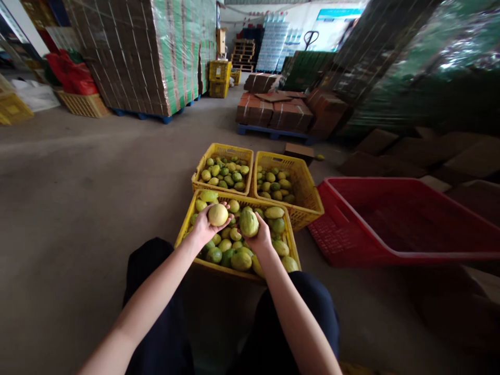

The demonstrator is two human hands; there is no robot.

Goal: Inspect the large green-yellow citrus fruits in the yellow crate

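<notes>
In my left hand [203,227] rests a round, pale yellow lemon [217,214], with the palm turned up and the fingers curled beneath it. My right hand [261,237] grips a greener, ridged lemon [249,223]. Both hands are above a yellow plastic crate [294,245] filled with green and yellow lemons [241,261] of differing sizes. The two held fruits are apart, side by side over the crate's middle. Parts of the fingers are hidden behind the fruit.
Two more yellow crates, left [250,156] and right [308,190], hold lemons behind the near one. A large red crate [324,229] stands at the right. Flattened cartons [291,114] lie on a blue pallet [269,134]. Wrapped carton stacks [121,57] rise behind.
</notes>
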